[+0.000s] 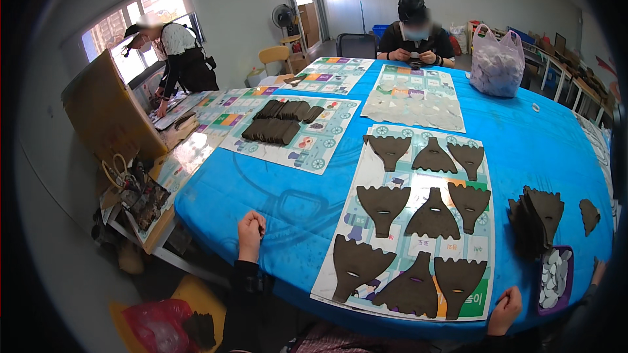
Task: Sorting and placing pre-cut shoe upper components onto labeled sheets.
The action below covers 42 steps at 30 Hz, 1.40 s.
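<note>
My left hand (251,235) rests on the blue tablecloth (288,202), fingers curled, with nothing showing in them. My right hand (507,310) lies at the table's near edge, beside the lower right corner of a printed poster mat (333,291); its fingers are curled too, and nothing shows in them. On this mat lie several dark brown fan-shaped pieces (432,216) with wavy edges and a small slit, set out in rows. To the right stands a stack of similar brown pieces (540,216). Below it, a purple tray (569,281) holds whitish oval discs (554,281).
Stacked brown strips (278,121) lie on another mat; whitish flat pieces (412,108) cover part of a third. A plastic bag (497,62) stands at the far right. One person (415,36) sits opposite, another (176,59) leans over at left. Another hand (598,271) shows at the right edge.
</note>
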{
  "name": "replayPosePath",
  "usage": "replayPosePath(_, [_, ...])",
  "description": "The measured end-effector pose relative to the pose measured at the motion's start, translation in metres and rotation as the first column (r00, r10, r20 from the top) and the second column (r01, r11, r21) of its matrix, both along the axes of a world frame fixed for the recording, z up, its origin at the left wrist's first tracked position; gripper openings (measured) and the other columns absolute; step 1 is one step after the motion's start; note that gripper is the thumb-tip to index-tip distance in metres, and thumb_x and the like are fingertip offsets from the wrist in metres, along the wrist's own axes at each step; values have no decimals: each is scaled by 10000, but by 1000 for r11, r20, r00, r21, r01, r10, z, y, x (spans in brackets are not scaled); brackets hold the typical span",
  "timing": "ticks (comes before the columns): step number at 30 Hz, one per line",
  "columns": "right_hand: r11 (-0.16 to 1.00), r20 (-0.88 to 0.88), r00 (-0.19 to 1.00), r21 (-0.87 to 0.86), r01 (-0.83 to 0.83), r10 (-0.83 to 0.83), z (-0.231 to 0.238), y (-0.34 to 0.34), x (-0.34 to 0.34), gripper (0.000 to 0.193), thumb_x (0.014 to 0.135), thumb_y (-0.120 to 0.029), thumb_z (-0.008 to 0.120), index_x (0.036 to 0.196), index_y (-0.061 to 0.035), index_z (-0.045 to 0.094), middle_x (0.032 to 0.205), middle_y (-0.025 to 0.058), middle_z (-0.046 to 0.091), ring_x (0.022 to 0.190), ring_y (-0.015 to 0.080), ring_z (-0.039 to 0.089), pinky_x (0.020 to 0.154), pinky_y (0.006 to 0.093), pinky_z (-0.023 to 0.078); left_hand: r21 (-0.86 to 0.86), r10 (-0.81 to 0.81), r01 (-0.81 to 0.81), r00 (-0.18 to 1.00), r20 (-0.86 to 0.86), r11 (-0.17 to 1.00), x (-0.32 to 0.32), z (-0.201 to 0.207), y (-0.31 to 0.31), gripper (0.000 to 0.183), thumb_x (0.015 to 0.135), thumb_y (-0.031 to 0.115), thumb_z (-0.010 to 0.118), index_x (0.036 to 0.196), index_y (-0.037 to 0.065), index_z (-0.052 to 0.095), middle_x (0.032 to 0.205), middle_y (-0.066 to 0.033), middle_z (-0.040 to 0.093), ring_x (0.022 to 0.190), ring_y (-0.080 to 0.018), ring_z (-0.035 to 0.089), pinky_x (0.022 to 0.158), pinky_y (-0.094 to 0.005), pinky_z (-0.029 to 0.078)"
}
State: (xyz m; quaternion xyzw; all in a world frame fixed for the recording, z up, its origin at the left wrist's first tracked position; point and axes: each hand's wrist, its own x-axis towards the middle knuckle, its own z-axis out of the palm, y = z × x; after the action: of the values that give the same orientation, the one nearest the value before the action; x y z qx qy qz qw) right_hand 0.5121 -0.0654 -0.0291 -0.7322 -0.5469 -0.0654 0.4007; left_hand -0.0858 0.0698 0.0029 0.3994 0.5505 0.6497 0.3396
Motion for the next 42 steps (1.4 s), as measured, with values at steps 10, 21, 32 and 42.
replayPosePath(10, [999, -6, 999, -26, 48, -48, 2, -2, -1, 78, 737, 104, 389, 736, 29, 365, 683, 162, 381, 600, 306, 414, 560, 387, 325, -8, -18, 17, 997, -74, 1000, 1, -2, 0, 230, 852, -36, 332, 698, 68, 468, 633, -17, 476, 526, -71, 394, 464, -222, 297])
replayPosePath(21, [996, 15, 996, -7, 84, -84, 5, -8, -3, 57, 718, 74, 416, 708, 21, 396, 670, 176, 421, 616, 341, 461, 569, 424, 339, -15, -33, 31, 992, -125, 999, 0, -10, 10, 222, 846, -14, 353, 688, 84, 474, 625, -8, 483, 517, -66, 399, 456, -222, 292])
replayPosePath(32, [999, -1, 999, -18, 51, -51, 31, 2, -20, 87, 672, 58, 456, 636, -21, 447, 616, 143, 484, 600, 343, 513, 547, 445, 363, -4, -10, 10, 987, -161, 1000, -8, -14, 7, 193, 833, -20, 346, 705, 83, 446, 631, -18, 478, 490, -65, 388, 426, -207, 268])
replayPosePath(42, [998, 15, 998, -12, 64, -64, 29, 1, -22, 99, 679, 59, 466, 628, -22, 442, 619, 138, 494, 605, 346, 515, 545, 444, 363, -10, -16, 15, 988, -155, 1000, -11, -14, 8, 194, 828, -32, 338, 707, 77, 443, 626, -22, 471, 485, -67, 379, 426, -208, 275])
